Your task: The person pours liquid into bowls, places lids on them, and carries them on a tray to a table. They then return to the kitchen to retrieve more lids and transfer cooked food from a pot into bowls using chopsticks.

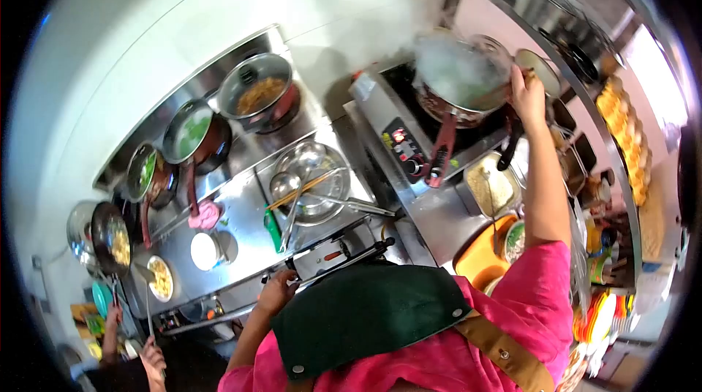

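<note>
My right hand (528, 96) is closed around a brown wooden-looking utensil (499, 96), whose far end reaches into a steaming pot (447, 108). Green food shows dimly through the steam. This pot sits on an induction cooker (395, 132), its reddish handle pointing toward me. Low in front of my apron, my left hand (276, 292) stays by the counter's front rail, fingers curled, with nothing visible in them. A metal bowl (338, 198) lies beyond it, with ladles (285, 186) and chopsticks (311, 189) across it.
Pots with handles (257, 96) line the back left. A white cup (205, 251) and a pink cloth (206, 214) lie on the steel counter. At far left, a co-worker's hands (152, 359) hold a pan and a utensil. An orange tray (475, 253) and egg trays (621, 136) are right.
</note>
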{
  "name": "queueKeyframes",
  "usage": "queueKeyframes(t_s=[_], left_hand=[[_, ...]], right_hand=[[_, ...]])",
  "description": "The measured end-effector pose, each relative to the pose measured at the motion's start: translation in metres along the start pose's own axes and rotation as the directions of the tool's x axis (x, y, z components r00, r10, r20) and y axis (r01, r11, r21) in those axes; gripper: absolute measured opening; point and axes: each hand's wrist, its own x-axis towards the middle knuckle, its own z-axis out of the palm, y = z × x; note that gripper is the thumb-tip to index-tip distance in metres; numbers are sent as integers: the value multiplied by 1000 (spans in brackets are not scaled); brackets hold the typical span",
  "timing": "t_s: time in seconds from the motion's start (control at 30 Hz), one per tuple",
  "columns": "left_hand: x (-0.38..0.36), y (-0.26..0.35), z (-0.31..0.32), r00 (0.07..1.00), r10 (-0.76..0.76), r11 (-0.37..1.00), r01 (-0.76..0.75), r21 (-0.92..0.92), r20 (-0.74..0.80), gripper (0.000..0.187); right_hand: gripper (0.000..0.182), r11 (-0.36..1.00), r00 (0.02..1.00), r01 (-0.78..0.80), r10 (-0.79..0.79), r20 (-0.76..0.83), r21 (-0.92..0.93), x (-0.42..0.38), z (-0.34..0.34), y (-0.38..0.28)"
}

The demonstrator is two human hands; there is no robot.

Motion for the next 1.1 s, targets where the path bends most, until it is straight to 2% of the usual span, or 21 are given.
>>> queueKeyframes(t_s=[0.03,0.07,0.13,0.17,0.2,0.23,0.27,0.37,0.43,0.47,0.5,0.53,0.57,0.63,0.7,0.83,0.9,0.93,0.97,1.03,1.1], left_hand=[[-14,0,1,999,6,1000,-6,-2,-45,31],[-26,1,3,996,-64,998,62,-29,-61,33],[-9,-26,13,999,-12,1000,11,-25,-44,37],[-23,-52,14,999,-20,1000,20,-14,-45,39],[-37,-69,8,996,-23,1000,22,-11,-91,38],[-49,-80,3,990,-22,1000,22,-7,-136,38],[-57,-91,4,985,-84,995,76,-58,-152,37],[-84,-127,6,971,-211,974,199,-111,-110,35],[-86,-165,27,971,-227,960,210,-184,-77,33],[-100,-161,7,961,-257,957,237,-165,-106,33],[-107,-174,2,965,-241,945,209,-253,-103,34],[-105,-215,25,962,-238,917,176,-359,-134,36],[-115,-232,25,948,-279,897,199,-395,-154,36],[-140,-255,17,910,-372,855,260,-449,-182,34],[-162,-278,11,872,-453,804,311,-506,-184,33],[-198,-302,-5,809,-569,697,378,-609,-149,31],[-207,-330,8,810,-548,733,345,-586,-210,31],[-209,-358,44,799,-581,606,301,-736,-152,33],[-211,-362,41,804,-577,606,303,-736,-144,33],[-220,-359,30,790,-580,714,373,-592,-201,34],[-223,-358,21,794,-578,712,376,-593,-189,33]], right_hand=[[31,997,991,-72,69,116,25,-4,2,5],[31,993,990,-106,111,91,-53,-4,6,19],[32,958,996,28,-50,-70,-287,17,11,4],[31,935,993,-81,47,-108,-344,3,10,-26],[30,963,978,75,-122,-172,-259,16,23,1],[30,962,986,99,-59,-158,256,43,40,39],[29,975,989,120,-101,-106,187,24,39,-30],[27,662,890,347,-455,-12,665,-32,80,-168],[27,567,832,416,-552,-46,711,-87,133,-262],[24,492,730,469,-683,-9,733,-114,158,-305],[21,628,802,279,-568,184,727,-148,180,-353],[21,460,696,304,-705,136,834,-178,216,-391],[20,495,682,114,-669,295,861,-202,254,-424],[21,527,622,-33,-654,431,849,-248,334,-486],[20,530,570,-55,-679,463,846,-292,410,-539],[25,580,515,665,-812,273,471,-346,553,-574],[28,672,616,619,-737,280,406,-364,607,-567],[29,784,697,275,-561,447,557,-372,627,-565],[29,790,699,275,-556,450,548,-375,639,-566],[27,675,765,-170,-370,528,718,-382,641,-572],[27,658,768,-184,-368,525,730,-383,631,-581]])
